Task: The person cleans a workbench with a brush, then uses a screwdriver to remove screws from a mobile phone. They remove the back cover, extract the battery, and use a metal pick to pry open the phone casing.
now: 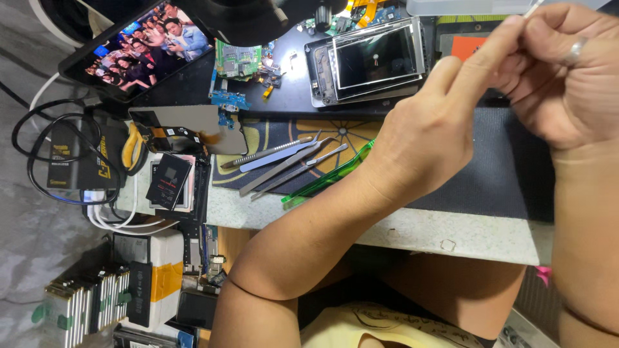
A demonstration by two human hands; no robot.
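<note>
My left hand (432, 122) is raised over the dark work mat (490, 180), its fingers reaching up to my right hand. My right hand (567, 71), with a ring on one finger, pinches a thin white stick-like tool (532, 8) near the top right. The left fingertips touch the right fingers close to that tool. Beyond the hands lies a dismantled phone (371, 61) with its screen frame lifted. What the fingers hold between them, besides the thin tool, is too small to tell.
Metal tweezers and a spudger (284, 161) lie on the mat beside a green plastic pry tool (325, 180). Circuit boards (238, 61), a tablet showing a photo (138, 42), cables (39, 148), pliers (133, 145) and stacked phone batteries (90, 303) crowd the left.
</note>
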